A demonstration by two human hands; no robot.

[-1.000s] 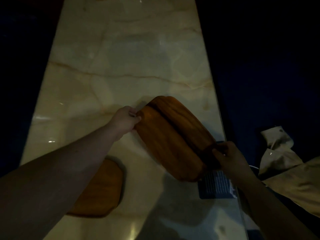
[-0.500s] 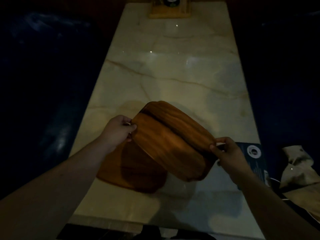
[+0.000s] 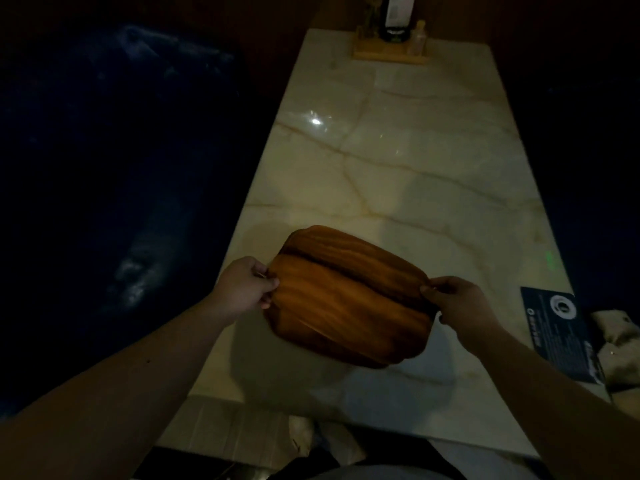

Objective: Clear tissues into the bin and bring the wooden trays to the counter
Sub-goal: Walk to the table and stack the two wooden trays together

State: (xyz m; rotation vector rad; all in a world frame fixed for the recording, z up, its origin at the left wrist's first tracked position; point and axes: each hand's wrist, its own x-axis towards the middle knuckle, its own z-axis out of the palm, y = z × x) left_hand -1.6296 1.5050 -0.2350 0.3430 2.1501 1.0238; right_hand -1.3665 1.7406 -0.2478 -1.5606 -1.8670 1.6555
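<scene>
Two stacked wooden trays point(image 3: 349, 299), brown with rounded corners, hang just above the near end of a marble table point(image 3: 398, 161). My left hand point(image 3: 244, 287) grips their left edge and my right hand point(image 3: 457, 301) pinches their right edge. The top tray sits offset toward me over the lower one. A third tray seen earlier on the table is hidden beneath them or out of sight. No tissues or bin show.
A dark printed card point(image 3: 557, 327) lies at the table's right edge. A wooden holder with a bottle point(image 3: 393, 43) stands at the far end. Crumpled beige fabric point(image 3: 620, 344) lies right of the table. Dark seating point(image 3: 121, 168) flanks the left side.
The view has swung so the table sits more to the right. Both hands brought the held trays leftward and level, over the spot where a third tray lay on the table.
</scene>
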